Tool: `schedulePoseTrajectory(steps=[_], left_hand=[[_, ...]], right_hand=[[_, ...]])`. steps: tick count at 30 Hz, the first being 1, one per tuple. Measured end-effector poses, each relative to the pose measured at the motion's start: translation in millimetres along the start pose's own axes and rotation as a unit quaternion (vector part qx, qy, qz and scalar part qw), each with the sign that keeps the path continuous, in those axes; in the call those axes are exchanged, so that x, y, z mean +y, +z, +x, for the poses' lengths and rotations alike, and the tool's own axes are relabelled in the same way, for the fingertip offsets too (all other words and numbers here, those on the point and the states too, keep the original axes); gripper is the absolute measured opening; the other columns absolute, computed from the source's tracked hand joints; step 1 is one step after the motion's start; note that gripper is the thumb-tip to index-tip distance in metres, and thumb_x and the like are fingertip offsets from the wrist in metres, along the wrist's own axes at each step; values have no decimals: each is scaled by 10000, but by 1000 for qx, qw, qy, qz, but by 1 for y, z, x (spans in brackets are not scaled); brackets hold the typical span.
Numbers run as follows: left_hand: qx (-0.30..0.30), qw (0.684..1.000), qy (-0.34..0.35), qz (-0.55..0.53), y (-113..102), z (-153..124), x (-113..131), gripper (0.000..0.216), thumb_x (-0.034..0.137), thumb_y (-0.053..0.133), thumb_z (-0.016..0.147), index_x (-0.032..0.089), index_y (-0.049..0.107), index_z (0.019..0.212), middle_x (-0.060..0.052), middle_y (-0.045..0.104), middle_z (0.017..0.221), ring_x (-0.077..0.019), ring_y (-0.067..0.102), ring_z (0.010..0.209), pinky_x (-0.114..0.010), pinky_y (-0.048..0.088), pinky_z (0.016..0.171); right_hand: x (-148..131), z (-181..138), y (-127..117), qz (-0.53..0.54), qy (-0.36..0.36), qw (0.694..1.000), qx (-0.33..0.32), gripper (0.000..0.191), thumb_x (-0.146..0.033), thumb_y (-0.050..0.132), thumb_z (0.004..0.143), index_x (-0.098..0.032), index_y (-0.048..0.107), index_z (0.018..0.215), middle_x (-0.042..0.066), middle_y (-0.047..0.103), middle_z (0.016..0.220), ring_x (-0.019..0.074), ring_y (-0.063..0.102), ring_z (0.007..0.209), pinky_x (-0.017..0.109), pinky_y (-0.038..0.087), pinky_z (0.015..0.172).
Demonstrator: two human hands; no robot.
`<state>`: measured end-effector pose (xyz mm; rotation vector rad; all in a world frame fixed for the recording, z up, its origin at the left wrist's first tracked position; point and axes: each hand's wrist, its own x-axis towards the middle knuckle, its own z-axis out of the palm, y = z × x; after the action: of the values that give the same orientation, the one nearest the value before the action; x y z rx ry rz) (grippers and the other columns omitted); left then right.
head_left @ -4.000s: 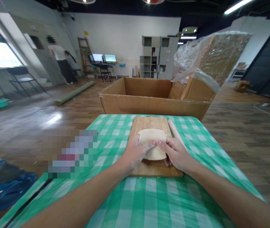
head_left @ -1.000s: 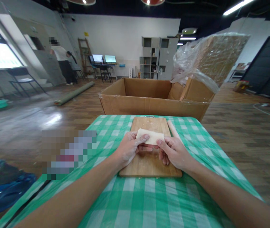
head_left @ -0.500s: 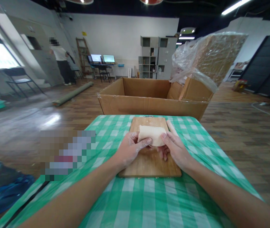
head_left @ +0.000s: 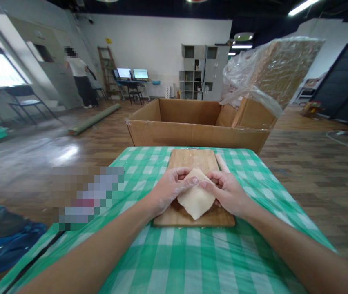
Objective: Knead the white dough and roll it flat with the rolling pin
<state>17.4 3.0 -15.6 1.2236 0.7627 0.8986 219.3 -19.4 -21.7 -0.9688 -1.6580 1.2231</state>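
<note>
A flat, pale sheet of dough point(head_left: 196, 200) hangs over the wooden cutting board point(head_left: 192, 160), its lower corner drooping toward the board's near edge. My left hand point(head_left: 169, 188), dusted with flour, pinches the dough's upper edge with thumb and fingers. From the other side my right hand point(head_left: 227, 191) pinches the same upper edge. The fingertips of both hands nearly meet at the top of the sheet. A wooden rolling pin point(head_left: 222, 163) lies along the board's right side, partly behind my right hand.
The board rests on a table with a green-and-white checked cloth point(head_left: 174, 261). A large open cardboard box point(head_left: 197, 124) stands just beyond the table, plastic wrap point(head_left: 266, 73) on its raised flap. A blue bag point(head_left: 2, 241) lies on the floor at left. People stand far back left.
Four seconds ago the dough lay flat under both hands. It was then folded small and lifted. Now it is opened out again, hanging lower and nearer to me from both hands.
</note>
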Motion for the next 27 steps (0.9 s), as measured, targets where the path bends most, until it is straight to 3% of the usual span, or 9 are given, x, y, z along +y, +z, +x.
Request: schedulePoseTrajectory(steps=[4, 9, 16, 22, 27], left_hand=[[-11, 994, 28, 108, 0, -1, 0, 328, 443, 736, 851, 133, 748, 956, -74, 747, 907, -192, 654, 822, -258, 472, 690], [59, 986, 57, 144, -1, 1, -3, 339, 476, 706, 857, 143, 749, 902, -55, 730, 856, -172, 613, 758, -254, 438, 644], [82, 991, 64, 80, 3, 1, -9, 341, 480, 719, 832, 143, 682, 798, -30, 676, 744, -146, 581, 666, -244, 408, 590], [66, 980, 99, 162, 11, -4, -3, 276, 432, 691, 863, 161, 649, 836, 3, 631, 723, -127, 548, 641, -222, 370, 546], [76, 971, 148, 174, 18, -7, -2, 218, 353, 677, 882, 156, 658, 791, -4, 629, 738, -129, 549, 714, -225, 396, 632]], right_hand=[[0, 0, -1, -8, 10, 999, 47, 295, -471, 722, 860, -185, 669, 906, -16, 629, 724, 75, 511, 510, 166, 371, 387], [4, 3, 1, 38, 45, 996, 61, 347, -504, 736, 824, -184, 652, 929, -28, 619, 660, 82, 483, 443, 192, 376, 366], [4, 3, -2, -70, -48, 991, 104, 233, -407, 711, 866, -176, 682, 853, -7, 622, 695, 105, 526, 565, 208, 399, 467], [-4, -1, 1, -112, -53, 989, 76, 233, -413, 669, 904, -181, 680, 903, -7, 609, 709, 119, 527, 573, 225, 371, 471], [-9, -3, 5, -124, -75, 987, 73, 224, -395, 632, 936, -190, 702, 877, 6, 649, 740, 138, 553, 641, 241, 390, 528]])
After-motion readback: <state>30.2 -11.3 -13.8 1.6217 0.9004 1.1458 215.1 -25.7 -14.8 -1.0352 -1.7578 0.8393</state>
